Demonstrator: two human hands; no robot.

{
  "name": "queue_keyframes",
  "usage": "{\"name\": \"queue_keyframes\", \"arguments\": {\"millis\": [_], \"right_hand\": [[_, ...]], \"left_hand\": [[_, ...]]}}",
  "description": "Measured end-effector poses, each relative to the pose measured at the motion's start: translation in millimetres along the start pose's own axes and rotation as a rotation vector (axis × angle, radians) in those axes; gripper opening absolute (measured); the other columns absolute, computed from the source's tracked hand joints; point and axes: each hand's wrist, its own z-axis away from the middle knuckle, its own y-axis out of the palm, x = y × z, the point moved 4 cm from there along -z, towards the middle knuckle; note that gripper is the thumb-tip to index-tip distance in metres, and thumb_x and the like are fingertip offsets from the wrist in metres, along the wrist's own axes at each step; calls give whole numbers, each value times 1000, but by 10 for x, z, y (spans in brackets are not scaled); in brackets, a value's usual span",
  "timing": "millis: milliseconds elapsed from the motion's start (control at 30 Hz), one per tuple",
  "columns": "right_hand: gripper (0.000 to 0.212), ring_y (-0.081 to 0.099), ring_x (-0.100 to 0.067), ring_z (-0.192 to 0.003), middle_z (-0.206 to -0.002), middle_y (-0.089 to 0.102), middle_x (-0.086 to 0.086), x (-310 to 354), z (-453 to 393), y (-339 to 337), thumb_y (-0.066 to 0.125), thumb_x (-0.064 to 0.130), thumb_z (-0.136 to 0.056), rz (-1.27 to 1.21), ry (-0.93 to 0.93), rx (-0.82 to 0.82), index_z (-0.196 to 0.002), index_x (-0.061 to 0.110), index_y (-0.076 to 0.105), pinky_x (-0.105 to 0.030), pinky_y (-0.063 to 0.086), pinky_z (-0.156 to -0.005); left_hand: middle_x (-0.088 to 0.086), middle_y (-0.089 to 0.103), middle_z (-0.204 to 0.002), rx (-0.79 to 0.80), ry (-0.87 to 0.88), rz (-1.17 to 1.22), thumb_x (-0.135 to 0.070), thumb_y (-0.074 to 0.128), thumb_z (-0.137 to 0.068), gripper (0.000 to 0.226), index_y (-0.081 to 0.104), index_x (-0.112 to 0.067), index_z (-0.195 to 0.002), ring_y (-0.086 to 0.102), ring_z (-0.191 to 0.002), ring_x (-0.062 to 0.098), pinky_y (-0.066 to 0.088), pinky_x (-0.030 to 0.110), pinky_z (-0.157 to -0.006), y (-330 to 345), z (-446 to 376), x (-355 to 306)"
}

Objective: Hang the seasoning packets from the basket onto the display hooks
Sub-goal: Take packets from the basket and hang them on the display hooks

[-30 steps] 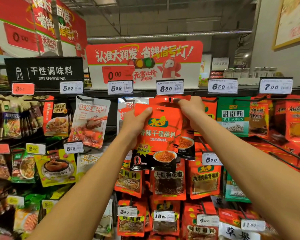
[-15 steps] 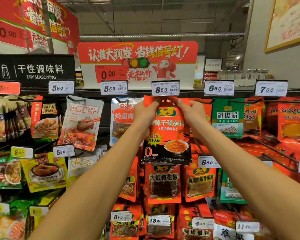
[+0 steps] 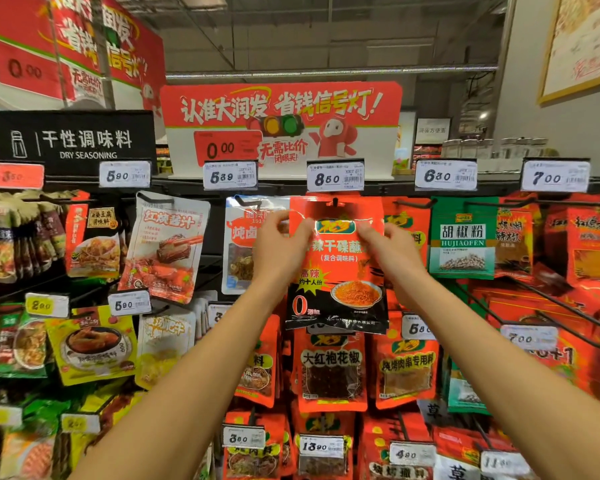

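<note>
Both forearms reach up toward the 8.50 price tag (image 3: 335, 177). The left hand (image 3: 278, 244) and right hand (image 3: 392, 252) have slid down from the orange seasoning packet (image 3: 336, 261)'s top corners and now pinch its side edges lightly. Directly below that tag, the packet's hole is now threaded on the display hook (image 3: 335, 202), whereas a moment ago it was held short of it; this one looks hung.

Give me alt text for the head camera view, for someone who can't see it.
Two bare hands, left hand and right hand, hold an orange and black seasoning packet by its sides, its top hole on a display hook under the 8.50 price tag, among other hanging packets.
</note>
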Motion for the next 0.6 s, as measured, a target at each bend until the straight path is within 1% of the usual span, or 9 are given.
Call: {"name": "queue_keyframes", "arguments": {"millis": [33,100,167,233,367,433,500,533,600], "right_hand": [[33,73,-2,-79,-94,78,9,-95,112,-14,67,41,-95,-17,7,46,-116,16,67,-17,54,-64],[41,72,-8,-99,-110,76,7,-267,325,-39,68,41,-92,-10,16,98,-125,18,64,-28,55,-85],[37,69,-13,-109,-115,75,9,-398,432,-54,68,40,-91,-5,-1,119,-123,23,66,-35,53,-96],[38,67,-17,-116,-120,73,6,-437,430,-40,69,38,-92,-1,-5,101,-126,22,65,-41,52,-101],[15,73,-17,-94,-95,78,7,-446,139,23,72,38,-89,63,14,-5,-94,25,73,-48,56,-92],[21,72,-23,-86,-85,77,1,-502,-124,93,74,38,-86,96,80,-45,-83,17,73,-45,57,-85],[29,68,-28,-82,-78,71,-5,-594,-430,158,75,38,-85,123,154,-82,-72,14,65,-40,52,-75],[30,67,-29,-86,-82,70,-7,-644,-592,184,75,40,-84,142,192,-102,-74,15,63,-39,51,-76],[36,66,-33,-102,-105,71,-12,-763,-882,220,75,44,-84,207,258,-160,-96,10,70,-39,54,-88]], "left_hand": [[-13,61,-113,40,1,-27,-45,70,-89,49,57,-24,-131,60,-102,3,50,27,-83,-62,95,113],[-16,58,-122,169,-70,-26,-46,72,-88,64,47,-27,-144,58,-111,2,44,25,-90,-141,294,366],[-18,67,-122,282,-173,52,-42,75,-87,62,51,-24,-141,62,-115,1,45,26,-93,-152,422,573],[-6,70,-126,306,-211,95,-37,77,-87,57,57,-19,-137,64,-120,9,49,33,-101,-131,426,664],[9,73,-116,206,-221,30,-35,79,-86,43,66,-13,-122,70,-103,21,55,41,-93,18,150,686],[13,76,-104,139,-250,-17,-32,79,-85,31,72,-10,-104,70,-87,21,54,37,-81,150,-88,732],[15,76,-97,82,-299,-78,-31,80,-84,23,69,-10,-88,70,-87,28,55,38,-81,317,-334,794],[16,75,-97,59,-322,-100,-30,81,-84,24,66,-11,-86,70,-89,29,57,38,-81,408,-463,820],[13,72,-102,24,-353,-145,-27,80,-85,27,63,-7,-93,65,-87,28,50,33,-73,585,-674,854]]}}
